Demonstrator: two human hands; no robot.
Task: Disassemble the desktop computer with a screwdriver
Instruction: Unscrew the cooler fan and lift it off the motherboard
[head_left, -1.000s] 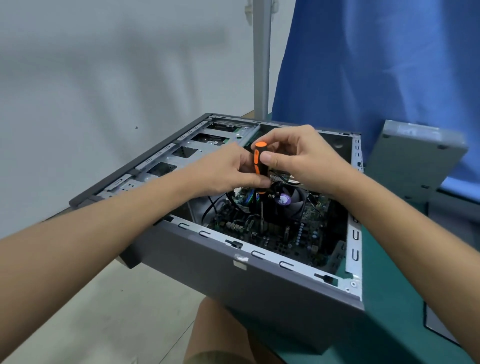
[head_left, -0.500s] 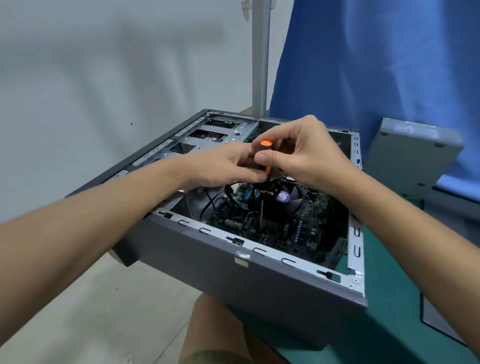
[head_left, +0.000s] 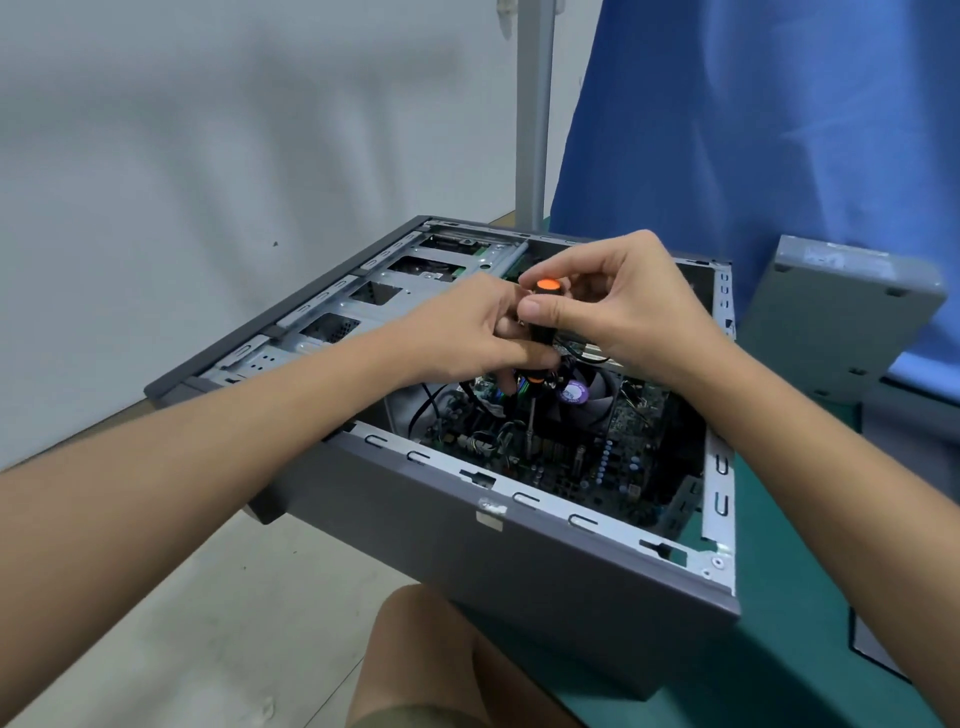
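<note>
"Screwdriver (head_left: 543, 336) first: where is it?"

"Upright between the two hands, over the open computer case (head_left: 519, 561). Its orange cap shows just above the right hand's thumb, and its metal shaft runs straight down below both hands into the case."

"How does the right hand (head_left: 634, 312) hold it?"

"Thumb and forefinger pinch the top of the black handle, right under the cap. The other fingers arch loosely behind it."

"And the left hand (head_left: 467, 332)?"

"It grips lower down. The thumb lies across the handle's near side and the fingers curl round behind. The two thumbs sit one above the other, nearly touching."

"Where does the tip land?"

"Below the left hand's fingers, on the motherboard (head_left: 571, 467), close beside the cooler fan (head_left: 597, 402) that lies under the right hand. I cannot tell whether it sits in a screw."

"What else is near?"

"Beyond the left hand's knuckles are the metal drive bays (head_left: 395, 291). Out past the right wrist a grey side panel (head_left: 841, 322) leans on a blue curtain (head_left: 753, 130). Under the right forearm lies a green mat (head_left: 779, 649), which the case rests on. Below and between the forearms, near the case's front wall, is the person's knee (head_left: 415, 660)."
</note>
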